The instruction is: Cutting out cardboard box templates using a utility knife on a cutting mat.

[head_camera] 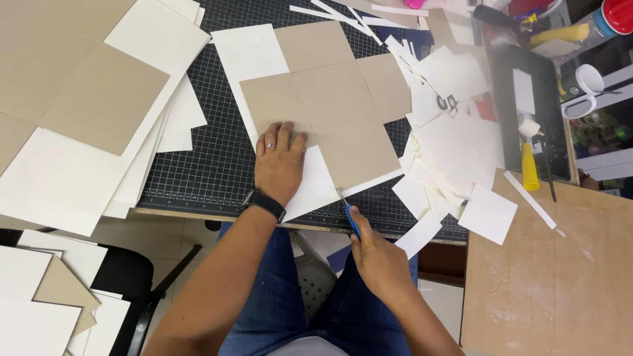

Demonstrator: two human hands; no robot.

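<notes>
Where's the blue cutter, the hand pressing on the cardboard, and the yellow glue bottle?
blue cutter point(350, 215): head view, on its blue handle near the blade.
left hand point(279, 163): head view, on the back of the hand.
yellow glue bottle point(530, 168): head view, on its yellow body.

The right hand point(377, 258) covers most of the blue-handled cutter point(351, 217), and its blade tip is too small to make out. The left hand point(280, 161) hides part of the brown card point(343, 112) and the white sheet point(316, 188) beneath. Card stacks point(59, 99) at left, and a red cup point(620, 14) at top right, run off the frame's edge.
</notes>
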